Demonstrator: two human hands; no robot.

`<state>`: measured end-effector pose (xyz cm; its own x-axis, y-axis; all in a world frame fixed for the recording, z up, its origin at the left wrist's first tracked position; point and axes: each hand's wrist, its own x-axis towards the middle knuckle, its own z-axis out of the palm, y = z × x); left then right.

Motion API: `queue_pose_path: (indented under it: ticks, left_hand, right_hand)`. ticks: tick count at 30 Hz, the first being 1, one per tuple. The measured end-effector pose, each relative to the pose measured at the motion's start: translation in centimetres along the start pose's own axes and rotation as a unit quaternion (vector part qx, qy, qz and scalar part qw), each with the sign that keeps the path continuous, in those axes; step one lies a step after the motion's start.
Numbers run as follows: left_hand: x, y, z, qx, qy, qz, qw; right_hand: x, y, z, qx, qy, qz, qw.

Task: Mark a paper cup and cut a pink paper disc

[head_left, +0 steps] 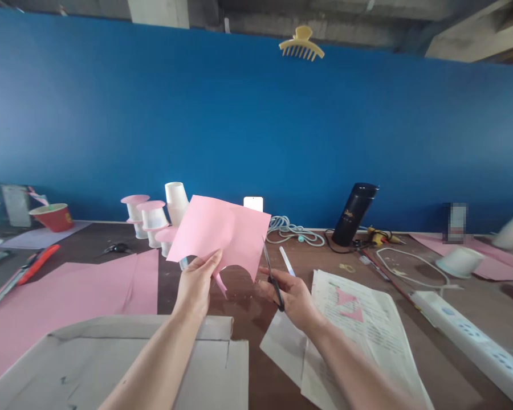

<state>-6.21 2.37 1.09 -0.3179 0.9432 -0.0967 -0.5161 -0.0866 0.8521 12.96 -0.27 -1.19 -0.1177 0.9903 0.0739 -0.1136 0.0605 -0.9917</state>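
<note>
Held up over the table is a pink paper sheet (224, 230) with curved cut-outs along its lower edge. My left hand (199, 280) pinches that lower edge, and a narrow pink strip hangs beside the fingers. Black-handled scissors (275, 287) are in my right hand (291, 293), their blades pointing up beside the sheet's right edge. Whether the blades touch the paper cannot be made out. Two pink scraps (351, 313) lie on printed sheets (380, 336) below my right forearm.
Paper cups with pink discs (153, 216) stand behind the sheet. At the left are pink sheets (89, 285), a red cutter (38, 265) and cardboard (132, 364). A black bottle (355, 213), cables and a power strip (474, 341) are at the right.
</note>
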Motion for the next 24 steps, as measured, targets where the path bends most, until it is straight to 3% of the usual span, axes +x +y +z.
queue_pose_path:
  ticks: [11,24]
  left_hand:
    - [-0.2,-0.3,0.0,0.016,-0.03,-0.017,0.999]
    - [-0.1,-0.5,0.1,0.009,-0.023,-0.027,0.999]
  right_hand:
    - [0.2,0.3,-0.1,-0.004,-0.001,-0.007,1.0]
    - [0.2,0.1,0.0,0.01,0.009,-0.021,1.0]
